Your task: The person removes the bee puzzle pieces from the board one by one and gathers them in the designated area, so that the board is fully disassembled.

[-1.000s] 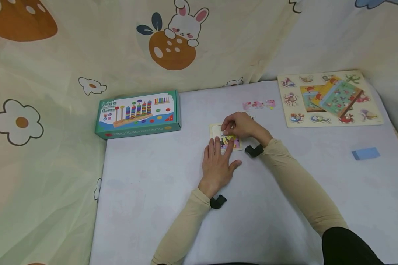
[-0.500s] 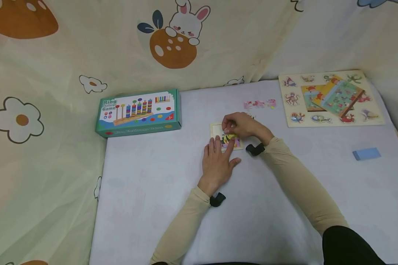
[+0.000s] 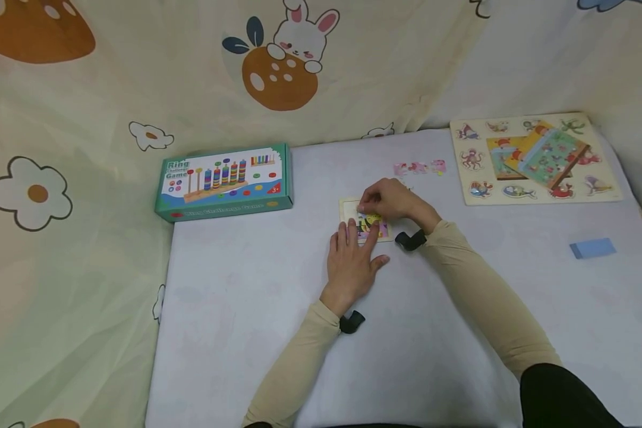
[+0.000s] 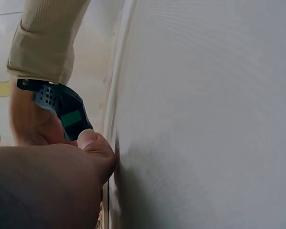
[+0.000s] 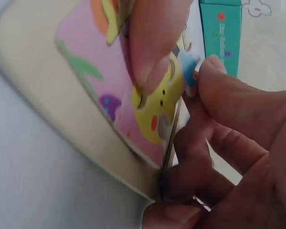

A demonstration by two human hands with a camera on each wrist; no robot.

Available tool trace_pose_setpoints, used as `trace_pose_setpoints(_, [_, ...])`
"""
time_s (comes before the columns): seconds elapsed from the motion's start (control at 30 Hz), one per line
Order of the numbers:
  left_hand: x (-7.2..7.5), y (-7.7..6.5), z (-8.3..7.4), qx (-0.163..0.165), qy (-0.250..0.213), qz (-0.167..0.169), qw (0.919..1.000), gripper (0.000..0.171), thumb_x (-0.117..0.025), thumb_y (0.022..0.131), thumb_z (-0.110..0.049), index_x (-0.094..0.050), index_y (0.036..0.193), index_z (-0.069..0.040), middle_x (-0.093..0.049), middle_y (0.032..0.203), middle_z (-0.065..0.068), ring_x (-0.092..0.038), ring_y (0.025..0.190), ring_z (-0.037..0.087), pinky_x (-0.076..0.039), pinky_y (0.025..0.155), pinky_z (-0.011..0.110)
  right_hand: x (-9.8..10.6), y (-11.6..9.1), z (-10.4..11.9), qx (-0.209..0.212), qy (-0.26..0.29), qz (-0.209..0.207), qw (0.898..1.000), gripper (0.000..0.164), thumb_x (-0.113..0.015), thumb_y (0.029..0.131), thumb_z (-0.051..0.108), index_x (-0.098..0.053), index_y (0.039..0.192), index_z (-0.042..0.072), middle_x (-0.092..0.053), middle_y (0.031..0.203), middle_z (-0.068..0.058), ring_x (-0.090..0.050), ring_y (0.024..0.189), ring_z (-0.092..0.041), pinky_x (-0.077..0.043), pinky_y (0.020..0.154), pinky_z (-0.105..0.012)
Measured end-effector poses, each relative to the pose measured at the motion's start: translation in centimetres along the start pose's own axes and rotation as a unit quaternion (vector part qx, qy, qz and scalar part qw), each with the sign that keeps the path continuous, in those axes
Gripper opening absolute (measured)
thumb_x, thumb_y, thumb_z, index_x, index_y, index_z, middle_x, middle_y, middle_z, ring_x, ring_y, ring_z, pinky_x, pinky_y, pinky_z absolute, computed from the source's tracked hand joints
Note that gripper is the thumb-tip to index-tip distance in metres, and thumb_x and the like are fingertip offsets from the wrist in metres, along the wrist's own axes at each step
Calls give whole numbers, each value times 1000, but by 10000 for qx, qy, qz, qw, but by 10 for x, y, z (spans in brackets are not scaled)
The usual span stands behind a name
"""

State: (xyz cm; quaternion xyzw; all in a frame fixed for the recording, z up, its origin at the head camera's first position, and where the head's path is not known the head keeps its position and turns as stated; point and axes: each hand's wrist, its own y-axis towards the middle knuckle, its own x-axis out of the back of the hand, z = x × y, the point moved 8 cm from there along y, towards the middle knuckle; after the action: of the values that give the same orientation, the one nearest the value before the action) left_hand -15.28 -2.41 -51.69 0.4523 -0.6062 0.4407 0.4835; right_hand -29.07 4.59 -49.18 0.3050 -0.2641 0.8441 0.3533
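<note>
A small wooden jigsaw board (image 3: 346, 206) lies on the table, its tray partly filled with pink and yellow pieces (image 3: 368, 225). My left hand (image 3: 350, 267) rests at its near edge with straight fingers. In the right wrist view, one left fingertip (image 5: 150, 81) presses on the yellow animal picture (image 5: 154, 114). My right hand (image 3: 389, 199) pinches a puzzle piece (image 5: 188, 71) with blue on it between thumb and finger, at the edge of the joined pieces. Most of that piece is hidden. The left wrist view catches the left thumb (image 4: 97, 148) near the tabletop.
Loose pink puzzle pieces (image 3: 418, 168) lie beyond the right hand. A green Ring Challenge Game box (image 3: 223, 183) stands at the back left. At the back right, a sea-animal board (image 3: 535, 195) bears two picture puzzles (image 3: 548, 156). A blue block (image 3: 592, 248) lies at the right.
The right hand shifts very slightly at the board, its fingers turning a little lower over the pieces. The left hand stays in place.
</note>
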Motion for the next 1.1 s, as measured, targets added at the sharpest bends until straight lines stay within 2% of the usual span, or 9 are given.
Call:
trace_pose_setpoints(0.17, [0, 0, -1, 17, -71, 149, 9999, 73, -48, 104, -65, -31, 168, -33, -27, 169, 23, -27, 157, 42, -27, 126, 51, -1, -1, 1, 13, -77, 30, 10000, 24, -74, 101, 27, -79, 94, 6, -66, 72, -1, -53, 69, -16, -41, 68, -32])
trace_pose_setpoints(0.37, [0, 0, -2, 31, 17, 170, 9998, 73, -47, 104, -66, -31, 168, -34, -27, 169, 22, -27, 157, 41, -27, 127, 51, -1, -2, -1, -285, -60, 181, 9994, 34, -70, 102, 38, -78, 93, 7, -62, 70, 1, -51, 69, -15, -38, 65, -31])
trace_pose_setpoints(0.57, [-1, 0, -3, -4, 139, 145, 9998, 74, -46, 104, -67, -31, 168, -34, -28, 168, 22, -28, 156, 41, -29, 126, 51, 1, -2, -1, -425, -72, 185, 9989, 27, -73, 98, 33, -77, 88, 8, -67, 74, 0, -55, 70, -16, -41, 67, -30])
trace_pose_setpoints(0.67, [-1, 0, -2, 38, 200, 194, 9996, 74, -45, 104, -68, -29, 168, -34, -27, 169, 22, -28, 157, 40, -29, 126, 50, 2, -3, -1, -300, 39, 247, 9992, 25, -72, 98, 30, -78, 91, 7, -70, 77, -1, -56, 71, -16, -43, 69, -31])
trace_pose_setpoints(0.87, [-2, 0, 0, 93, 230, 277, 9993, 76, -44, 104, -68, -26, 169, -35, -26, 171, 22, -26, 159, 41, -27, 127, 50, 0, -6, -1, 90, 305, 527, 9981, 17, -76, 98, 22, -78, 105, 6, -76, 89, -4, -61, 79, -17, -47, 75, -32])
trace_pose_setpoints(1.1, [-2, 1, 1, 89, 173, 238, 9995, 75, -47, 104, -67, -28, 169, -34, -27, 170, 22, -26, 158, 41, -27, 127, 51, 2, -7, 2, 345, 389, 449, 9976, 7, -76, 99, 13, -73, 100, 7, -72, 90, -6, -61, 82, -20, -47, 78, -35])
